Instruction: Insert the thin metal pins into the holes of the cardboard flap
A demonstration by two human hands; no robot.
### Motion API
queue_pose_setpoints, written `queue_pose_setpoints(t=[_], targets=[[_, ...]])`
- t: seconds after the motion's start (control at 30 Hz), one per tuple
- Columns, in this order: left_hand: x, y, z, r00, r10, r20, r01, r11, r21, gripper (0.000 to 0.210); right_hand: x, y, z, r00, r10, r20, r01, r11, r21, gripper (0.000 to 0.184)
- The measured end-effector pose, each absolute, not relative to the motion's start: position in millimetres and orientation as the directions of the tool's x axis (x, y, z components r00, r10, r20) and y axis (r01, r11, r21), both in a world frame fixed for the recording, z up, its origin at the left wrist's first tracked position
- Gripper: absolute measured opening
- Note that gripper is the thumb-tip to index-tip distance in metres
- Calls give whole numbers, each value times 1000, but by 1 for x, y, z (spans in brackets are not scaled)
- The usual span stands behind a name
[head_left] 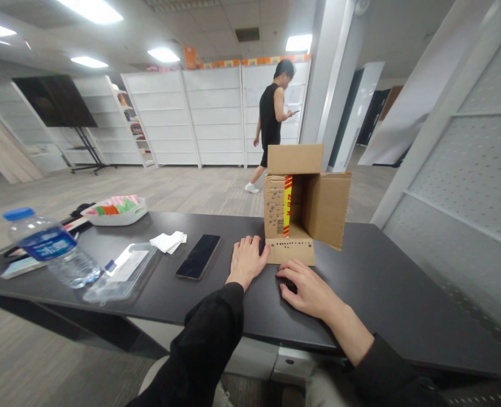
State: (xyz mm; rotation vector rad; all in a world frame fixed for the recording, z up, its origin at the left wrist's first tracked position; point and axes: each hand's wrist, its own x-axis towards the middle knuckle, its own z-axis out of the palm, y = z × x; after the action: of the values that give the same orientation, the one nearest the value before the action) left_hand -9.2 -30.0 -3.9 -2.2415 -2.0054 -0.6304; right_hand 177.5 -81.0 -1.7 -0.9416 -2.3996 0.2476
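Note:
An open cardboard box (275,206) stands upright on the dark table, its flaps spread and its opening turned towards me. Round holes or dots mark its left flap and the lower flap (290,251), and a yellow and red tape strip (288,206) runs down the left one. My left hand (247,260) lies palm down beside the lower flap, fingers stretched forward, thumb at the flap's edge. In front of the box, my right hand (307,289) curls over a small black ribbed object (288,284) on the tabletop; most of it is hidden.
Left of my hands lie a phone (198,257), a white tissue (168,242), a clear plastic case (125,271) and a tilted water bottle (53,246). Behind them sits a white tray (117,213) with colourful packets. A person (271,116) holding a phone is beyond the table (386,282).

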Motion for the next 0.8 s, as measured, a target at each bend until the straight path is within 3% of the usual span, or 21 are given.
queue_pose_setpoints(t=[0.8], targets=[[-10, -29, -5, 74, 931, 358, 963, -160, 216, 41, 183, -80, -4, -569, 710, 414, 588, 704, -399, 15]])
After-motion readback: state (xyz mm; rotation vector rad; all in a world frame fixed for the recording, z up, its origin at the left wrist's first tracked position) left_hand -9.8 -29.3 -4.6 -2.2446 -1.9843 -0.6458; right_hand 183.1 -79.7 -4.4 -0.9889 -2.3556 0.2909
